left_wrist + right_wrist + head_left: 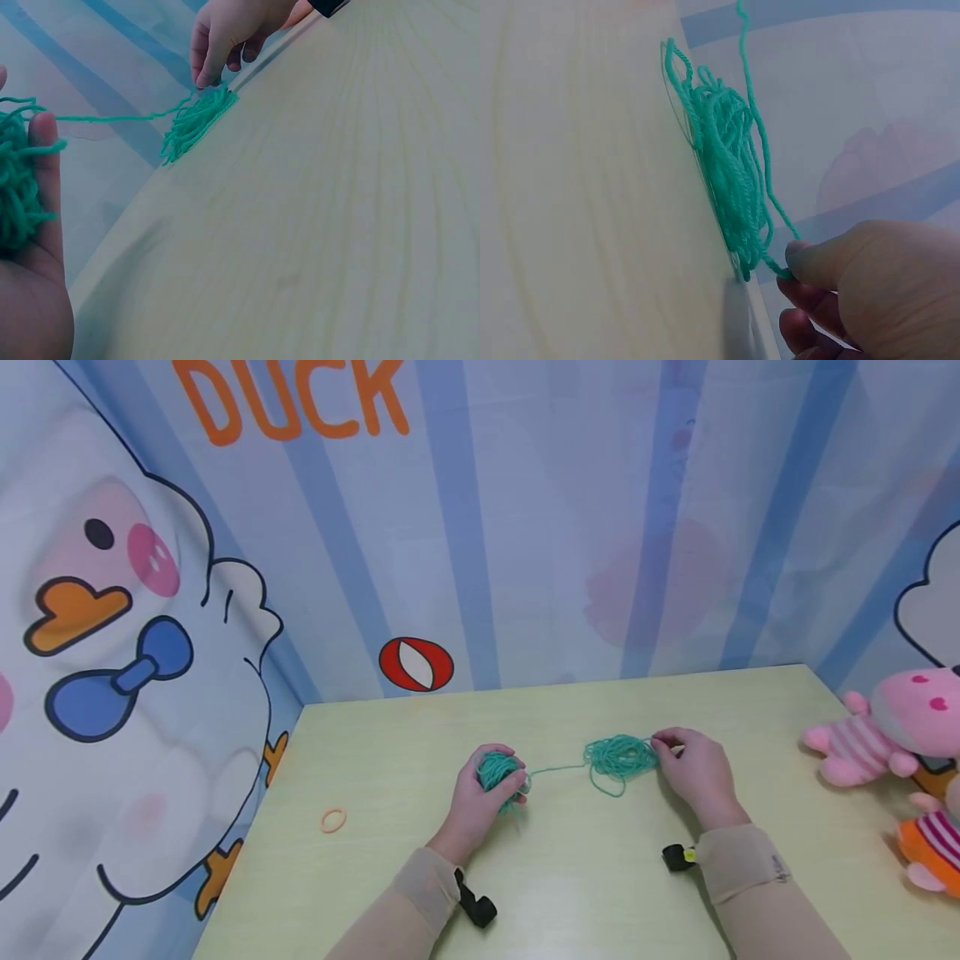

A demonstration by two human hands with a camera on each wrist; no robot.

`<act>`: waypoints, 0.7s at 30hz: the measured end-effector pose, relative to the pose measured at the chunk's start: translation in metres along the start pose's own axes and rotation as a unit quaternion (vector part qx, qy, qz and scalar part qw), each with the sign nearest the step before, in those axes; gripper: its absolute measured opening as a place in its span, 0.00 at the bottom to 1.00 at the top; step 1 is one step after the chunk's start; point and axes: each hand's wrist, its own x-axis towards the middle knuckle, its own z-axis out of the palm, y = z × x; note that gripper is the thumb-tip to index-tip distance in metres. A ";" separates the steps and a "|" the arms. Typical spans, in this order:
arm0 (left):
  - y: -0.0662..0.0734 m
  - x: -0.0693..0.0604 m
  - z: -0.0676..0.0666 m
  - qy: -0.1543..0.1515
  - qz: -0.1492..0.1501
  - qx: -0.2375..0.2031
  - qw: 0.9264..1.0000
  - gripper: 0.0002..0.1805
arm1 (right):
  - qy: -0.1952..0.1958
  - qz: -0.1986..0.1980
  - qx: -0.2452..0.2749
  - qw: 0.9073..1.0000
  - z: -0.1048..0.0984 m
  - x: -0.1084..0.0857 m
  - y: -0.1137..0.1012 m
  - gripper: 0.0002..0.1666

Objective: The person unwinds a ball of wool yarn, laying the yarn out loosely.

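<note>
In the head view my left hand (480, 789) grips a ball of green yarn (497, 772), fingers wrapped round it. A single strand (558, 768) runs from the ball to a loose heap of green yarn (619, 757) lying on the table. At the heap's right edge my right hand (699, 774) pinches a strand between thumb and forefinger. The right wrist view shows this pinch up close, with the heap (731, 172) beside the fingertips (801, 259). Part of the ball (16, 176) shows at the left side of the left wrist view.
An orange ring (333, 820) lies on the pale wooden table (570, 877) to the left. Pink plush toys, one in a striped top (862, 747), sit at the right edge. A printed curtain (525, 527) hangs behind the table.
</note>
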 end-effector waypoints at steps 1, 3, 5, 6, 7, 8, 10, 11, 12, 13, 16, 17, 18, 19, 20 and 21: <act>0.000 0.000 0.000 -0.002 0.000 -0.002 1.000 0.30 | -0.003 -0.001 -0.003 1.000 -0.001 0.000 0.000 0.18; -0.001 0.001 0.001 -0.003 0.000 -0.004 1.000 0.29 | -0.007 -0.006 -0.008 1.000 -0.001 -0.001 0.000 0.19; -0.002 0.001 0.001 -0.004 0.002 -0.006 1.000 0.29 | -0.003 -0.017 -0.010 1.000 -0.002 -0.002 -0.002 0.20; -0.002 0.001 0.001 -0.005 0.004 -0.006 1.000 0.28 | 0.003 -0.025 -0.010 1.000 -0.002 -0.002 -0.004 0.21; -0.003 0.001 0.001 -0.005 0.006 -0.006 1.000 0.28 | 0.011 -0.031 -0.007 0.999 -0.003 -0.003 -0.007 0.21; -0.003 0.001 0.001 -0.006 0.008 -0.006 1.000 0.27 | 0.018 -0.039 -0.001 0.999 -0.002 -0.004 -0.011 0.21; -0.003 0.001 0.001 -0.010 0.011 -0.007 1.000 0.26 | 0.034 -0.060 0.013 0.998 -0.001 -0.006 -0.023 0.20; -0.003 0.001 0.001 -0.012 0.011 -0.008 1.000 0.25 | 0.038 -0.073 0.025 0.996 0.000 -0.007 -0.029 0.19; -0.003 0.001 0.001 -0.012 0.011 -0.008 1.000 0.23 | 0.034 -0.084 0.042 0.995 0.002 -0.008 -0.037 0.19; -0.003 0.001 0.000 -0.013 0.010 -0.009 1.000 0.23 | 0.024 -0.095 0.061 0.993 0.005 -0.010 -0.045 0.18; -0.003 0.001 0.000 -0.014 0.007 -0.009 1.000 0.25 | -0.026 -0.118 0.112 0.986 0.015 -0.017 -0.069 0.18; -0.003 0.001 -0.001 -0.015 0.006 -0.009 1.000 0.26 | -0.049 -0.120 0.127 0.983 0.019 -0.020 -0.077 0.18; -0.003 0.001 -0.001 -0.015 0.006 -0.009 1.000 0.28 | -0.073 -0.120 0.138 0.980 0.023 -0.023 -0.084 0.19; -0.004 0.002 -0.001 -0.014 0.006 -0.009 1.000 0.30 | -0.097 -0.121 0.144 0.977 0.028 -0.025 -0.090 0.20; -0.004 0.002 -0.001 -0.014 0.005 -0.008 1.000 0.32 | -0.118 -0.120 0.145 0.975 0.032 -0.028 -0.096 0.21; -0.003 0.002 -0.001 -0.012 0.005 -0.007 1.000 0.33 | -0.137 -0.122 0.144 0.972 0.036 -0.030 -0.101 0.22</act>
